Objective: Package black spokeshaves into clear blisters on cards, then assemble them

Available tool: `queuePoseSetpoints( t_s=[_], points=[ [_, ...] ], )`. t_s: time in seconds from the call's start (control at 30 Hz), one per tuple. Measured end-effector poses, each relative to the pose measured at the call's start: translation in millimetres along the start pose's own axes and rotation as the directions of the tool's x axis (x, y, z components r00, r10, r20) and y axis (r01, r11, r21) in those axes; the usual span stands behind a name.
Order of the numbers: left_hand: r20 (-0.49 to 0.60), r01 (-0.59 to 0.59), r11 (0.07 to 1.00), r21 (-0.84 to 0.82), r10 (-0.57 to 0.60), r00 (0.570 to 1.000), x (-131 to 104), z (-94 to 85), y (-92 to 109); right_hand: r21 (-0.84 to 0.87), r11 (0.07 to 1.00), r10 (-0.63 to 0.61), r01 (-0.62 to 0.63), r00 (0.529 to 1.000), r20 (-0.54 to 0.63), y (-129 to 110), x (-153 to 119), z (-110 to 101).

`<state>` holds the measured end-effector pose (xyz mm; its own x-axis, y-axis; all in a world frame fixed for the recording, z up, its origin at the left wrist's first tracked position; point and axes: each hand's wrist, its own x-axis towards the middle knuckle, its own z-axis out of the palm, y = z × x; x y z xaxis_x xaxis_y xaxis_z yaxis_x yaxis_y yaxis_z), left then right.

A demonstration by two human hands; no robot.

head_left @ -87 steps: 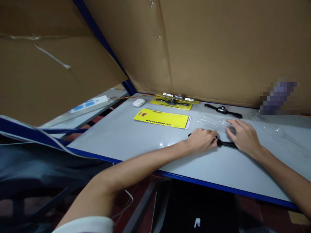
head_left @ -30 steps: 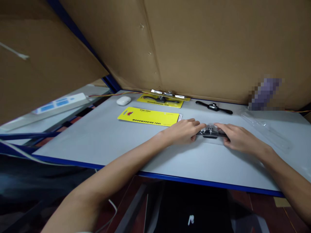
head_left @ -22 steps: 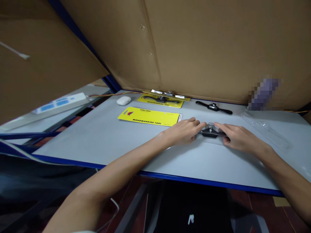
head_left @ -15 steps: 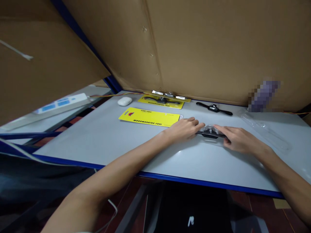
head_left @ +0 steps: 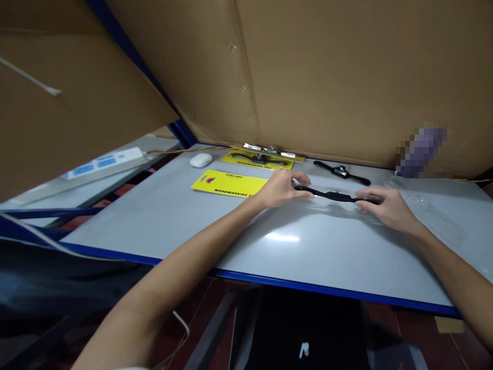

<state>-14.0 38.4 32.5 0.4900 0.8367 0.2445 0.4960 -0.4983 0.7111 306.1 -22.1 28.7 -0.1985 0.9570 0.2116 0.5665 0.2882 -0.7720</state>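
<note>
A black spokeshave (head_left: 338, 197) is held up just over the table, its underside toward me. My left hand (head_left: 280, 188) pinches its left handle end between thumb and fingers. Around the right handle, my right hand (head_left: 388, 206) is closed. Clear plastic shows around the tool's middle; whether the tool sits inside it I cannot tell. Left of my left hand lies a yellow card (head_left: 227, 185) printed "spoke shave" and "woodworking tool", its right end hidden by that hand. Behind the held tool, a second black spokeshave (head_left: 340, 172) rests loose on the table.
At the back, a yellow-carded spokeshave pack (head_left: 257, 160) lies by the cardboard wall (head_left: 327, 77). A white rounded case (head_left: 201, 160) sits left of it. Clear plastic packaging (head_left: 435, 216) is at the right, near a pixelated purple object (head_left: 420, 153). A power strip (head_left: 103, 164) stands far left.
The spokeshave has come up off the table and turned so its underside faces me. My left hand has shifted left and up to the handle's end; the right has moved slightly right and up.
</note>
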Motion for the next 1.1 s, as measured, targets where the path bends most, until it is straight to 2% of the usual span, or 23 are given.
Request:
queuePoseSetpoints(
  t_s=[0.07,0.17,0.33,0.43,0.53,0.7,0.87,1.1],
  points=[
    [0.022,0.088,0.986,-0.143,-0.085,0.996,1,-0.2,-2,0.143,0.984,0.108,-0.110,0.994,0.023,0,1,2],
    [0.137,0.202,0.939,-0.277,-0.170,0.976,2,-0.9,-6,0.272,0.930,0.231,-0.246,0.969,0.087,-1,4,2],
    [0.260,0.237,0.933,-0.270,-0.167,0.951,3,-4.0,-13,0.367,0.851,0.321,-0.375,0.925,0.202,1,5,2],
    [0.287,0.209,0.951,-0.228,-0.140,0.948,2,-5.2,-14,0.407,0.827,0.321,-0.389,0.919,0.227,4,5,2],
    [0.295,0.197,0.947,-0.254,-0.118,0.948,1,-3.8,-15,0.418,0.824,0.311,-0.383,0.922,0.231,6,4,2],
    [0.284,0.204,0.941,-0.269,-0.125,0.951,1,-0.4,-14,0.417,0.822,0.305,-0.389,0.917,0.255,5,4,1],
    [0.265,0.186,0.956,-0.228,-0.123,0.956,0,-5.6,-8,0.454,0.792,0.323,-0.408,0.911,0.255,1,4,2],
    [0.268,0.103,0.980,-0.167,-0.055,0.962,-2,-8.9,-7,0.332,0.879,0.288,-0.342,0.936,0.203,-11,2,6]
  ],
)
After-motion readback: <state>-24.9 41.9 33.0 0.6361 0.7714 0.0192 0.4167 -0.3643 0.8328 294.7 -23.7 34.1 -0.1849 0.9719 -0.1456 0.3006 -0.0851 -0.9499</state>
